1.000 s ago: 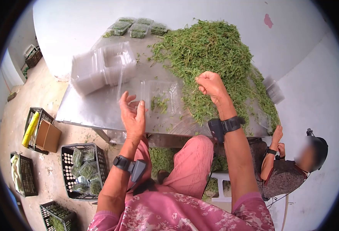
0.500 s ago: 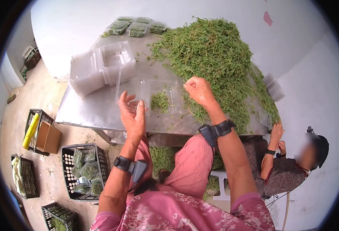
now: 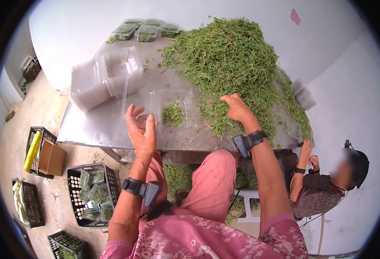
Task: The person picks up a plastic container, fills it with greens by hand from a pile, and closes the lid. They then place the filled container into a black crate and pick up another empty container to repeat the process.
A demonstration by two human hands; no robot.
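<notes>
While holding the left hand (image 3: 141, 131) wide, with fingers loosely bent and thumb raised, just beside the clear, hinged plastic container (image 3: 166, 96) near the centre of the frame, has the right hand (image 3: 241, 110) at the near side of the heaped pile of leafy green sprigs (image 3: 231, 58), right of centre. Cannot tell whether pinching anything in those narrowed right fingers, nor whether touching the transparent, opened-out lid (image 3: 136, 97) with the left.

Could slide or tip the container on the smooth, silver metal table (image 3: 80, 129) if nudging it with the left thumb, given such thin plastic and only a small, loose green clump (image 3: 172, 114) in the base. Could bring down part of the pile if tugging at its foot, given so steep and tangled a slope, and so spill stems over the right rim. Could sweep sprigs off the table with the dark, boxy wrist device (image 3: 241, 146), strapped on close to the near edge. With a swing toward the upper left, could also knock the tall, cloudy-clear stack of nested plastic containers (image 3: 106, 77).
</notes>
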